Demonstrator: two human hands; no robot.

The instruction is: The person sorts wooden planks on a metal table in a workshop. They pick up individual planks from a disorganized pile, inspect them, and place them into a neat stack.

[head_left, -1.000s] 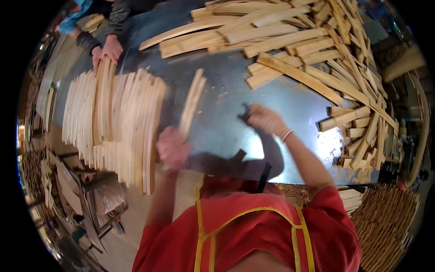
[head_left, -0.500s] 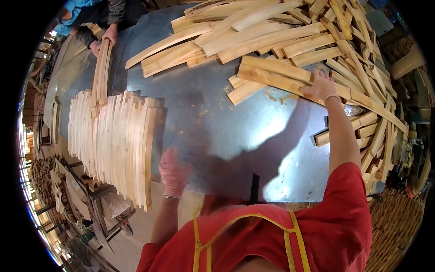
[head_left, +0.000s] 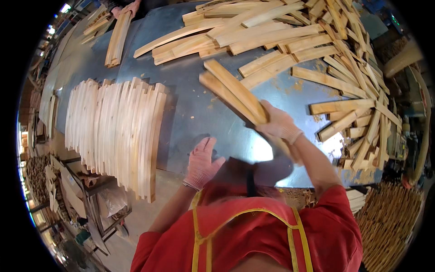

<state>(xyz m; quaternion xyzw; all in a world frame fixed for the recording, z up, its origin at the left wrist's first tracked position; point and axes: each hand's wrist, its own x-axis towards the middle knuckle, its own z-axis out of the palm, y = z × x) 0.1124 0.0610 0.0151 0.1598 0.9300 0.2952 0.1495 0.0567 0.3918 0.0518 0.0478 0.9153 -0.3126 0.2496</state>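
Observation:
My right hand [head_left: 279, 123], in a pale work glove, is closed around a pair of wooden slats [head_left: 230, 93]. They slant over the middle of the metal table, their far ends pointing up and left. My left hand [head_left: 204, 161], gloved too, hovers by the near edge with fingers apart and nothing in them. Left of it, a row of pale slats [head_left: 115, 127] stands packed side by side, the nearest ends jutting past the table edge. A loose heap of slats [head_left: 267, 34] covers the far and right parts of the table.
At the far left, a co-worker's hands [head_left: 127, 10] hold a small bundle of slats [head_left: 118, 41] over the metal table [head_left: 181, 97]. A dark metal rack [head_left: 93, 192] stands low on the left. Stacked wood [head_left: 389, 226] fills the floor area at lower right.
My right hand has drawn the pair of slats off the heap, toward me and left. My left hand has moved right. The co-worker's bundle has moved away from the packed row.

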